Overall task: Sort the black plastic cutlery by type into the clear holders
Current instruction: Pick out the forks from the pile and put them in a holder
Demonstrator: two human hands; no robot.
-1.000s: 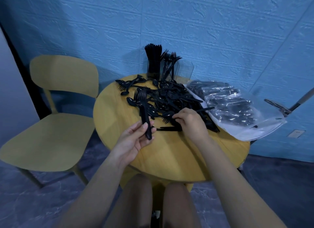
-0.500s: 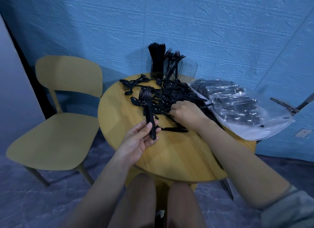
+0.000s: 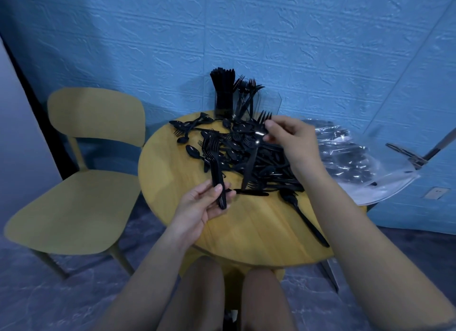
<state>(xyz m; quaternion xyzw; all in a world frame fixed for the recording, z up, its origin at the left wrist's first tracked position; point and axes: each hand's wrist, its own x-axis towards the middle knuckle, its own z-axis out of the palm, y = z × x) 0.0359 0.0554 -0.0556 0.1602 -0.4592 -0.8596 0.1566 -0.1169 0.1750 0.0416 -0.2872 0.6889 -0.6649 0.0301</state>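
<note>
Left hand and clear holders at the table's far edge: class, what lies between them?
In the head view, the loose pile of black cutlery lies on the round table between the left hand, which holds a bundle of forks, and the clear holders.

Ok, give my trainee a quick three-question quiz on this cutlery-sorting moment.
1. True or false: the left hand holds a bunch of forks.
2. What does the right hand pinch: A a spoon, B a single fork, C a bag?
3. Fill in: the clear holders stand at the table's ___ edge, by the blue wall.

Key: 1 true; 2 B; 3 far.
</note>
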